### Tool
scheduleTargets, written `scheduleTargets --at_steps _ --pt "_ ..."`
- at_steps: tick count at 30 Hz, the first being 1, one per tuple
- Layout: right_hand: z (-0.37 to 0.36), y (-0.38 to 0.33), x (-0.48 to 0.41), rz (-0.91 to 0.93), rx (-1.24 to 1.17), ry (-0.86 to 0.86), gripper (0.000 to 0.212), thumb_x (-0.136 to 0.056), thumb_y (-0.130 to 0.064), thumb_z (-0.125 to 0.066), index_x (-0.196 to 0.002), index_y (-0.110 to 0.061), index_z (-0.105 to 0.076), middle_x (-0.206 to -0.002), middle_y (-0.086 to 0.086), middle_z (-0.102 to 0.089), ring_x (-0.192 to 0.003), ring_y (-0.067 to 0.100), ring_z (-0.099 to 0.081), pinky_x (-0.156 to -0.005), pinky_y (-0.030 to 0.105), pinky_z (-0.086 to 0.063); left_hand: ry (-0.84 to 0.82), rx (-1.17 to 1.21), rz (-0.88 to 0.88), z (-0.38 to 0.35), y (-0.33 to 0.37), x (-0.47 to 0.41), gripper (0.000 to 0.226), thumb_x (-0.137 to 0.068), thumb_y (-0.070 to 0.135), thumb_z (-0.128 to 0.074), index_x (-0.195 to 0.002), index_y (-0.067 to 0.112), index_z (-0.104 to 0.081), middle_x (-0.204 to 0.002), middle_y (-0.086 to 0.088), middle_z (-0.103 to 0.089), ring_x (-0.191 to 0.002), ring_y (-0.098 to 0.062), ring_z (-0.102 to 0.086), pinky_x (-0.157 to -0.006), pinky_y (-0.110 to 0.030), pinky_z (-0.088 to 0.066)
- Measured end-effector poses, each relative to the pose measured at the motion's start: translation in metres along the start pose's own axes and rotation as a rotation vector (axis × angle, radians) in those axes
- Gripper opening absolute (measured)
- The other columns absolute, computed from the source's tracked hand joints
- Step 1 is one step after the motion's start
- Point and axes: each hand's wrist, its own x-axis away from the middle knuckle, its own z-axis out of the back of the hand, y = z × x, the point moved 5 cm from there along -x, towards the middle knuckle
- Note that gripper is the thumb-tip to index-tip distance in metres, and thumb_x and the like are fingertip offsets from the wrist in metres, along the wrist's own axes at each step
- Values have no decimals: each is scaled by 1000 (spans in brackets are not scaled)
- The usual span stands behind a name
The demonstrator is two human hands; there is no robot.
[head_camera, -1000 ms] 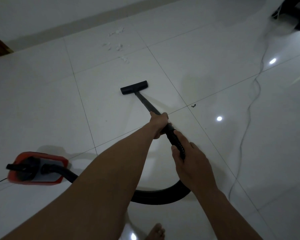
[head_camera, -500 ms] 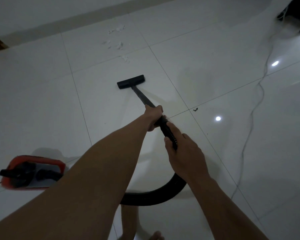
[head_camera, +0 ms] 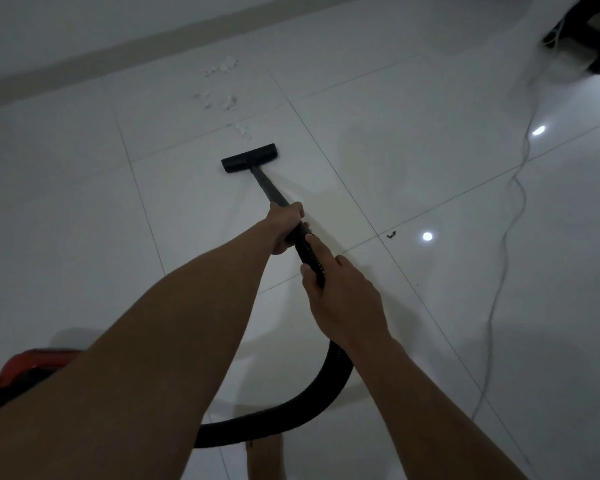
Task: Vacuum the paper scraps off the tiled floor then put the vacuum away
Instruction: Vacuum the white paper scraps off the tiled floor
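Observation:
White paper scraps (head_camera: 227, 100) lie scattered on the white tiled floor (head_camera: 413, 161) near the far wall. The black floor nozzle (head_camera: 249, 158) rests flat on the tiles just short of the nearest scrap (head_camera: 242, 129). From it the black wand (head_camera: 266, 186) slants back to my hands. My left hand (head_camera: 284, 226) grips the wand where it meets the ribbed handle. Just behind, my right hand (head_camera: 340, 296) is closed around the handle. The black hose (head_camera: 309, 403) curves under my arms toward the red vacuum body (head_camera: 28, 368) at lower left, mostly hidden by my left forearm.
A thin white power cord (head_camera: 513, 209) snakes across the floor on the right toward dark furniture (head_camera: 593, 32) at the top right. A small dark speck (head_camera: 391, 234) lies at a tile joint. My bare leg (head_camera: 265, 459) shows at the bottom edge.
The nozzle has slid forward across the tile toward the paper scraps. Both hands went forward with the wand. The vacuum body has slipped further behind my left forearm.

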Motion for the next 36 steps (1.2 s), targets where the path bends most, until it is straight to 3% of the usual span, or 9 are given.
scheduleTargets --at_steps 18,23,36 --pt "4 -14 -118 41 -19 -16 52 -103 -47 -32 -152 -46 -14 -88 -6 -49 -74 18 -58 -69 36 -50 40 12 -8 11 82 -81 58 -94 7 -48 -147 10 -26 -100 -14 -53 -62 -16 -58 -42 -20 -49" --pt "5 -13 -142 40 -16 -36 51 -104 -47 -31 -152 -45 -14 -88 -7 -45 -76 18 -57 -71 36 -50 47 10 -3 10 99 -98 57 -93 8 -48 -146 11 -26 -88 -10 -52 -62 -16 -57 -44 -22 -50" --pt "3 -32 -207 57 -18 -51 52 -104 -46 -30 -152 -45 -13 -87 -7 -45 -74 16 -56 -68 32 -45 75 34 -8 28 145 -144 55 -92 7 -48 -143 13 -29 -90 -13 -53 -59 -17 -57 -43 -21 -50"
